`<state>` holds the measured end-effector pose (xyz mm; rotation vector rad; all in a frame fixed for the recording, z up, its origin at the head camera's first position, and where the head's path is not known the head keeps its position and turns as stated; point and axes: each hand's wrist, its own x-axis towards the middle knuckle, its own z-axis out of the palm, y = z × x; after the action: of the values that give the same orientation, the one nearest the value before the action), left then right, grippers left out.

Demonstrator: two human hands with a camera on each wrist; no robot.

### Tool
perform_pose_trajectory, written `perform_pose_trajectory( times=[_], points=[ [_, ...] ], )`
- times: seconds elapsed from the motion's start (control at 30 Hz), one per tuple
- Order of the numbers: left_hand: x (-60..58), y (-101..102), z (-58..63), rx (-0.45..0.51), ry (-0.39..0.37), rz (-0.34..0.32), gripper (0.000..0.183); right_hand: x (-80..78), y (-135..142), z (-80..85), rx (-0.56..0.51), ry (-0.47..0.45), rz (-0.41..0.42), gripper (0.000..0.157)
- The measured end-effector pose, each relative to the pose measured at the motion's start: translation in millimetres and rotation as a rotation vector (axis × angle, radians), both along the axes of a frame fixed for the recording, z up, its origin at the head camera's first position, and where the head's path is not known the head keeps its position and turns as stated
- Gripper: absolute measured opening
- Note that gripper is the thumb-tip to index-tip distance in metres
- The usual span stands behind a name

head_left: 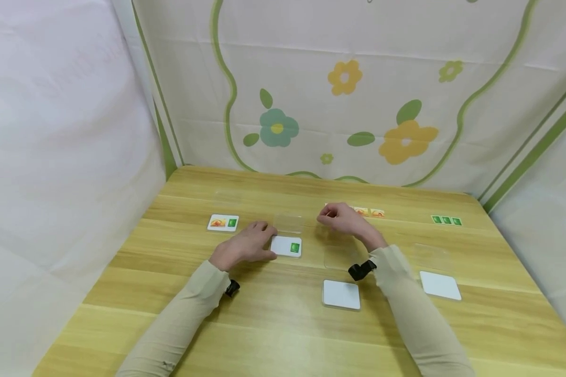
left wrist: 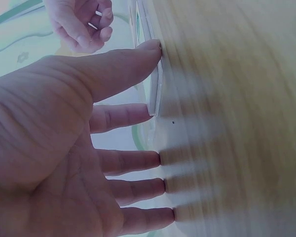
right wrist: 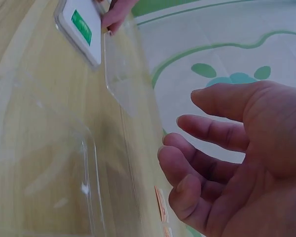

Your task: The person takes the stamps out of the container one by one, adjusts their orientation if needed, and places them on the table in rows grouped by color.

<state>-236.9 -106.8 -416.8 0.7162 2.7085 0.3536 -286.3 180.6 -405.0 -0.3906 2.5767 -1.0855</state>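
Observation:
My left hand [head_left: 252, 242] rests its fingertips on the table around the left end of a white card [head_left: 281, 246] bearing a green sticker [head_left: 294, 247]. In the left wrist view the thumb [left wrist: 133, 59] and index finger touch the card's rim, the other fingers stretched straight. Behind that card lies a clear plastic cover [head_left: 287, 224]. My right hand [head_left: 344, 219] hovers over the table to the right of the cover, close to a row of orange stickers [head_left: 361, 211]. Its fingers [right wrist: 207, 133] are loosely bent, and nothing shows between them.
Another white card [head_left: 223, 223] at the left carries an orange and a green sticker. Plain white cards lie in front [head_left: 341, 295] and at the right [head_left: 440, 286], with clear covers behind them. Green stickers [head_left: 446, 220] lie at the back right. A flowered curtain [head_left: 306, 78] hangs behind the table.

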Motion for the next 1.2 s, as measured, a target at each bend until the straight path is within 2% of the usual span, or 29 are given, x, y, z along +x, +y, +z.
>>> perform_pose_trajectory(
  times=[0.3,0.7,0.93,1.2],
  points=[
    [-0.5,0,0.0,0.011,-0.004,-0.002,0.060,11.6,-7,3.9,-0.007,0.003,-0.017,0.029],
    [-0.6,-1,-0.8,0.015,-0.009,0.004,0.060,24.9,-13,4.0,-0.004,0.061,0.011,0.021],
    [0.3,1,-0.6,0.016,-0.011,-0.003,0.060,27.8,-11,0.6,0.008,0.110,0.018,0.020],
    [-0.9,0,-0.9,0.008,-0.004,0.001,0.060,28.4,-15,-1.2,-0.008,0.110,0.030,0.019]
  ],
)
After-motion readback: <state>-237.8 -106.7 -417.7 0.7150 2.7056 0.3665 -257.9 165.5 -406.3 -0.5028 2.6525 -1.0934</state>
